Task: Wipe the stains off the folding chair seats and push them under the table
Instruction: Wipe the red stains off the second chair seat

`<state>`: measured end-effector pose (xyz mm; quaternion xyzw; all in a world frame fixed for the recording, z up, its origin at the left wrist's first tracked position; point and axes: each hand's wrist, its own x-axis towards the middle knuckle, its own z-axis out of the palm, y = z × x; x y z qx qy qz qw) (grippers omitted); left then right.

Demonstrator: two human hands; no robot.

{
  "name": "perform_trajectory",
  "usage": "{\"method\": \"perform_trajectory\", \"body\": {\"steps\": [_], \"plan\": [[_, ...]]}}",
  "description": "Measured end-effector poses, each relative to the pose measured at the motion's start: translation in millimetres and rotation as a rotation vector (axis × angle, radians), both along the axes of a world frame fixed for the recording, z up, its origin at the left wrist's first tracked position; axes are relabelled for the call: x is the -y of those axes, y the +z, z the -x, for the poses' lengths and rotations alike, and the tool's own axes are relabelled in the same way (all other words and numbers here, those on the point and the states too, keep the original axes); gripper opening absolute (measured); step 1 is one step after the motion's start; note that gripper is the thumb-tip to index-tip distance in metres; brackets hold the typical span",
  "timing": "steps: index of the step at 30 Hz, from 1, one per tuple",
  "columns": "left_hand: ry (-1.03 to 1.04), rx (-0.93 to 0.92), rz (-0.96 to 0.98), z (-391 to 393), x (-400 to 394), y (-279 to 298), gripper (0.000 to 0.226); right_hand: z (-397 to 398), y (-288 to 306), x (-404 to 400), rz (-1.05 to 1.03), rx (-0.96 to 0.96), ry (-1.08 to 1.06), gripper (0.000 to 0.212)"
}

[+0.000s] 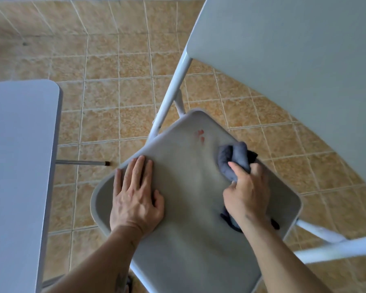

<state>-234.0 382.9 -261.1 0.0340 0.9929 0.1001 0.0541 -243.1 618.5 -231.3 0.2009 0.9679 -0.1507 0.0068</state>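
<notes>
A grey folding chair seat (pixel 190 187) fills the lower middle of the head view, with its backrest (pixel 294 60) rising at the upper right. A small red stain (pixel 200 135) marks the far part of the seat. My left hand (pixel 135 197) lies flat on the seat's left side, fingers spread, holding nothing. My right hand (pixel 247 191) grips a bunched dark grey cloth (pixel 232 159) pressed on the seat's right side, just right of and nearer than the stain. A loose end of the cloth hangs under my wrist.
The grey table (pixel 19 166) runs along the left edge, with a thin metal leg (pixel 82 162) ending in a dark foot on the tan tiled floor (pixel 114 92). White chair frame tubes (pixel 171 94) stand behind the seat and at the lower right.
</notes>
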Motion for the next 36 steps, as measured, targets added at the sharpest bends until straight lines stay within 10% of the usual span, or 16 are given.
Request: {"method": "perform_trajectory", "body": {"steps": [7,16,26,36], "plan": [[0.007,-0.005,0.003,1.2,-1.5,0.4,0.078,58.9,-4.7,66.2,-0.026,-0.017,0.606,0.062],[0.010,0.021,0.004,2.9,0.1,0.6,0.080,128.4,-7.7,0.3,-0.103,0.129,0.104,0.049],[0.023,0.029,0.033,4.6,-0.6,-0.3,0.080,91.2,-12.0,65.4,-0.074,-0.037,0.556,0.062],[0.023,0.004,0.045,2.8,-1.8,-1.0,0.078,33.6,-18.4,-38.4,-0.074,-0.047,-0.053,0.058]]}}
